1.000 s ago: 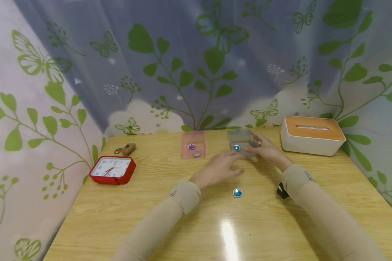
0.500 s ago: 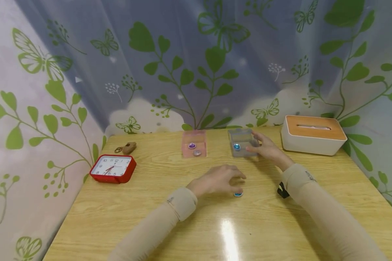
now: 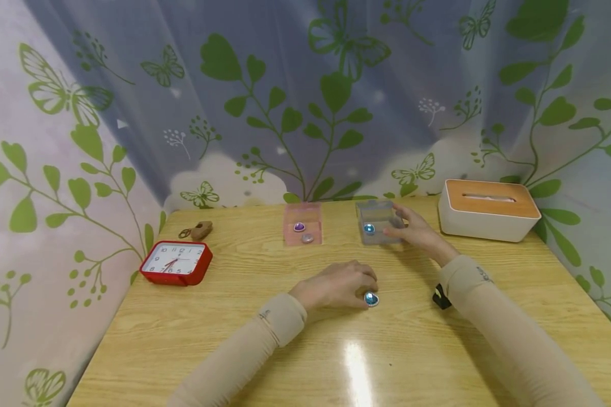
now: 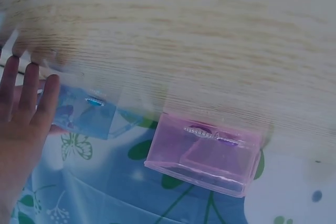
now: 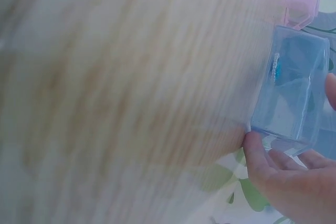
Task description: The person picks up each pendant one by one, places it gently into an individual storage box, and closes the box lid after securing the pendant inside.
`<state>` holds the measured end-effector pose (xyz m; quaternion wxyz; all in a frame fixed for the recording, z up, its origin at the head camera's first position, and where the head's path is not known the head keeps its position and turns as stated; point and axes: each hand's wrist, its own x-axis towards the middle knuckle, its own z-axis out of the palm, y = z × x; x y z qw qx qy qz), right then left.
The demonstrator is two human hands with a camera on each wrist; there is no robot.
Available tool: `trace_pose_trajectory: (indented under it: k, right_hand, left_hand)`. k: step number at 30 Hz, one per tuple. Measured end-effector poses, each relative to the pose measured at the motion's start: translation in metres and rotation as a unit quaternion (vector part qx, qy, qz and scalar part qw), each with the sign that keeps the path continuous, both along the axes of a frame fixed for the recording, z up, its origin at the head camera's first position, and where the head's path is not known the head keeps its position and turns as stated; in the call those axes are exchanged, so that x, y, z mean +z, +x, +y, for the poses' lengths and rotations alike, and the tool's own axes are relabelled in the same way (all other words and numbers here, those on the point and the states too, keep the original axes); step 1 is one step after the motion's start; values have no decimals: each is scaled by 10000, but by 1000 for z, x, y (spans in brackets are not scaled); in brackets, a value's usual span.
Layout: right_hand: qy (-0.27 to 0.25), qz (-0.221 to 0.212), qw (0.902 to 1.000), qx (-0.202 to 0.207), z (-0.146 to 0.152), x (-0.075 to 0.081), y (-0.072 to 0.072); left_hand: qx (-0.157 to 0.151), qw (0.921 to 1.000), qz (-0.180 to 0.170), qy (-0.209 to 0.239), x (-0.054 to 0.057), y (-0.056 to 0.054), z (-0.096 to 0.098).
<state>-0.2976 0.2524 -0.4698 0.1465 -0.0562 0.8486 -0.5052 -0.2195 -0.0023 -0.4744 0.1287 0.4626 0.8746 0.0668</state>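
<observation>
In the head view, my left hand [image 3: 338,284] is low over the table with its fingers curled. Thumb and fingertips pinch a blue heart-shaped gem [image 3: 371,299] with a sparkly pale rim. My right hand [image 3: 418,233] grips the right side of a clear bluish box [image 3: 382,212]; its thumb and fingers span that side in the right wrist view. A second blue gem [image 3: 369,228] lies inside this box. To its left stands a clear pink box [image 3: 303,212] holding a purple gem [image 3: 298,226] and a pale gem [image 3: 308,238]. The left wrist view hides the pinched gem.
A white tissue box [image 3: 489,212] with a wooden top stands at the back right. On the left are a red clock [image 3: 177,263] and a small brown object [image 3: 201,230] with a ring. A black object [image 3: 440,297] shows beside the right sleeve. A patterned curtain [image 3: 265,113] hangs behind.
My left hand has come down from near the bluish box to the blue gem on the table and pinched it, tilting it up. The right hand stays at the box.
</observation>
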Motion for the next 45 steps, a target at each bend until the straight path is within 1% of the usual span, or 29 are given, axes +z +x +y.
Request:
trace_pose_trajectory:
  k: [6,10,12,15,19,23,27,32,36,40,43,45]
  right_hand:
    - [-11,-1,10000,-20,2,1,0]
    - [-178,-39,9998,-56,5,0,-1]
    - [-317,-114,9994,-74,7,-1,-3]
    - [-587,-276,9978,-110,9,-4,-5]
    - [-892,-434,9950,-138,12,-7,-8]
    - [-938,-437,9945,-135,12,-7,-9]
    - [-927,-422,9947,-134,12,-6,-9]
    - [-856,-387,9955,-120,11,-6,-9]
    - [-825,-370,9959,-100,10,-5,-8]
    - [-761,-383,9963,-93,9,-4,-6]
    - [-749,-406,9963,-80,9,-5,-6]
    - [-750,-417,9963,-55,8,-6,-7]
  left_hand:
    - [-19,9999,123,-16,-1,-1,2]
    - [-77,9996,269,3,-2,-3,5]
    - [-98,9996,268,64,-2,-4,6]
    - [-50,9996,93,256,-1,-6,5]
    - [105,9981,-251,549,3,-8,4]
    - [322,9944,-615,791,7,-10,2]
    - [519,9907,-756,1007,11,-14,2]
    - [644,9883,-625,1236,17,-22,3]
    - [808,9850,-581,1411,20,-30,6]
    - [960,9845,-454,1396,20,-38,10]
    - [1146,9839,-144,1361,18,-46,14]
    - [1327,9812,40,1401,18,-51,18]
